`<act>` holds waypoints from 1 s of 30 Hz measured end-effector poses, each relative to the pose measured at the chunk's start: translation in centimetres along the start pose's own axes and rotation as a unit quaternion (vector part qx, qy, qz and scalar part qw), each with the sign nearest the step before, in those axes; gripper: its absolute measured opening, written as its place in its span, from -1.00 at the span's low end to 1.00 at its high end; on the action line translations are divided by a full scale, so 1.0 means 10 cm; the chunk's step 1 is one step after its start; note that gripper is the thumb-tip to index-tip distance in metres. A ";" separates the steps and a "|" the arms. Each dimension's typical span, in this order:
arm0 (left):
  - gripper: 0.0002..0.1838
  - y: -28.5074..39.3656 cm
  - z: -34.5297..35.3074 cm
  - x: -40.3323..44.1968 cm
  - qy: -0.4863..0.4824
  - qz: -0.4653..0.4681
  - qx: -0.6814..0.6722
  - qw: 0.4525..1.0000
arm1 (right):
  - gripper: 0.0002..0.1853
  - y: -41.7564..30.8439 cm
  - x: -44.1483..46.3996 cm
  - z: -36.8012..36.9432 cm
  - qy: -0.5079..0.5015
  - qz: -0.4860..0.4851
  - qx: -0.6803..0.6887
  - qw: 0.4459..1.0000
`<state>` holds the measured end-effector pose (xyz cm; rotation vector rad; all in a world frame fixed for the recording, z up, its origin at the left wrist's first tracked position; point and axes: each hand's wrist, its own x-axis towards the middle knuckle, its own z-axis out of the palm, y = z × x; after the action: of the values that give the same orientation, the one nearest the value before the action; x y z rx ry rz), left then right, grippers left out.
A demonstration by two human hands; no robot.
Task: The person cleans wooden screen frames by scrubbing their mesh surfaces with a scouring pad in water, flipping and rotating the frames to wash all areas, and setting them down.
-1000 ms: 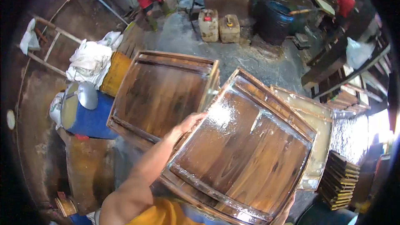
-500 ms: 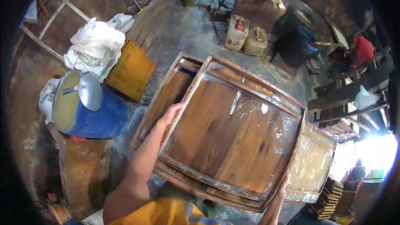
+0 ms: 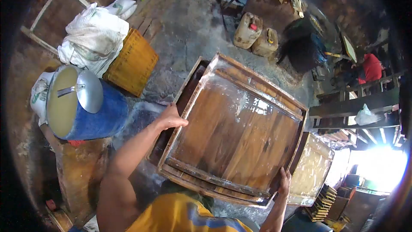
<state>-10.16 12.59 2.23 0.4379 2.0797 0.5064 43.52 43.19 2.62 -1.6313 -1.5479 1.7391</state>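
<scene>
Seen from a head-worn camera, a person in a yellow and blue top [image 3: 171, 210] leans over a broad, shallow wooden tray [image 3: 219, 146], wet and shining, directly in front of the body. Both hands are on it. The left hand [image 3: 171, 119] grips the left side, roughly midway along, thumb laid over the rim and pointing inward; the rest of its hold is partly hidden. The right hand [image 3: 284, 183] is clasped around the opposite side, close to the near right corner, fingertips curled over the rim.

The tray therefore lies between the hands, touching both, so neither is nearer. It is almost square, with no clear long axis, and sits turned: its boards run from lower left to upper right, and two ribs cross them. The right hand's hold is closer to the body, the left's farther forward.

A darker tray [image 3: 187, 87] shows beneath, past the upper left edge; whether the two touch cannot be told. A pale tray [image 3: 315, 163] lies just beyond the right side.

To the left stand a blue drum [image 3: 105, 116], a yellow crate [image 3: 134, 62] and white sacks [image 3: 96, 32]. Ahead, two jugs [image 3: 248, 31] stand on the grey floor [image 3: 171, 38]. At far right, another person wears red [image 3: 372, 68].
</scene>
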 end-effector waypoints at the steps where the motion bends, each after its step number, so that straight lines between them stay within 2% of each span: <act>1: 0.11 -0.03 0.02 0.01 0.030 0.026 -0.017 0.999 | -0.72 -0.18 -0.12 0.16 -0.009 0.003 0.013 1.000; 3: -0.15 -0.01 -0.06 -0.03 0.023 0.026 -0.050 0.998 | -0.72 -0.50 -0.36 0.41 -0.025 0.011 0.035 0.999; 4: -0.28 0.02 -0.13 -0.09 0.018 0.024 -0.066 0.997 | -0.71 -0.47 -0.31 0.40 -0.025 0.014 -0.019 0.999; 5: -0.63 0.05 -0.20 -0.14 0.016 0.003 -0.103 0.995 | -0.70 -0.41 -0.28 0.44 -0.023 -0.008 -0.014 1.000; 6: -0.75 -0.19 -0.11 0.06 0.023 0.074 -0.162 0.984 | -0.69 -0.44 -0.29 0.55 -0.019 -0.030 -0.008 0.999; 8: -0.70 -0.44 -0.22 0.30 -0.061 0.061 -0.209 0.974 | -0.70 -0.18 -0.08 0.50 -0.020 -0.031 -0.038 0.999; 10: -0.56 -0.78 -0.24 0.58 -0.064 0.055 -0.228 0.970 | -0.70 -0.01 -0.04 0.48 -0.025 -0.029 -0.037 0.999; 12: -0.57 -0.78 -0.34 0.57 -0.083 0.051 -0.233 0.968 | -0.69 -0.02 -0.02 0.62 -0.034 -0.032 -0.004 0.999; 14: -0.57 -0.67 -0.41 0.44 -0.099 0.037 -0.241 0.965 | -0.67 -0.06 -0.01 0.59 -0.046 0.008 -0.033 0.998; 15: -0.56 -0.58 -0.43 0.36 -0.106 0.031 -0.246 0.963 | -0.68 -0.18 -0.09 0.69 -0.052 -0.009 0.012 0.999; 18: -0.53 -0.43 -0.40 0.00 -0.055 0.020 -0.307 0.950 | -0.64 -0.12 -0.16 0.72 -0.045 -0.030 0.030 0.998; 19: -0.48 -0.39 -0.37 -0.18 -0.013 0.039 -0.283 0.958 | -0.61 -0.02 -0.22 0.65 -0.066 -0.012 0.044 0.997; 20: -0.50 -0.49 -0.27 -0.26 -0.016 0.048 -0.315 0.948 | -0.57 0.05 -0.28 0.52 -0.088 0.007 0.058 0.994; 21: -0.51 -0.71 -0.17 -0.28 -0.017 0.059 -0.347 0.936 | -0.53 0.14 -0.33 0.45 -0.111 0.024 0.072 0.991; 22: -0.51 -1.20 0.02 -0.11 -0.071 0.079 -0.396 0.912 | -0.51 0.28 -0.46 0.45 -0.090 0.017 0.076 0.993; 23: -0.54 -1.29 0.13 -0.40 -0.044 0.101 -0.415 0.903 | -0.49 0.46 -0.64 0.48 -0.070 0.009 0.080 0.994; 24: -0.55 -1.55 0.29 -0.51 -0.004 0.088 -0.390 0.917 | -0.47 0.60 -0.80 0.47 -0.051 0.001 0.082 0.995; 25: -0.57 -1.79 0.43 -0.61 0.038 0.073 -0.366 0.927 | -0.38 0.68 -1.02 0.40 -0.060 0.047 0.004 0.997; 26: -0.57 -1.87 0.51 -0.88 0.021 0.057 -0.395 0.917 | -0.36 0.78 -1.20 0.40 -0.074 0.011 0.029 0.997; 28: -0.56 -1.96 0.66 -1.22 0.026 0.041 -0.419 0.907 | -0.39 0.83 -1.49 0.46 -0.065 0.042 0.049 0.996; 29: -0.55 -2.03 0.74 -1.30 0.046 0.042 -0.411 0.910 | -0.47 0.76 -1.65 0.52 -0.013 0.072 0.038 0.997; 30: -0.54 -2.09 0.82 -1.40 0.066 0.042 -0.402 0.912 | -0.52 0.89 -1.58 0.49 -0.005 0.053 0.061 0.997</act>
<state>1.66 -10.53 -2.65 -0.0013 1.7758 1.3952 48.11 25.01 2.56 -1.6730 -1.3530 1.8582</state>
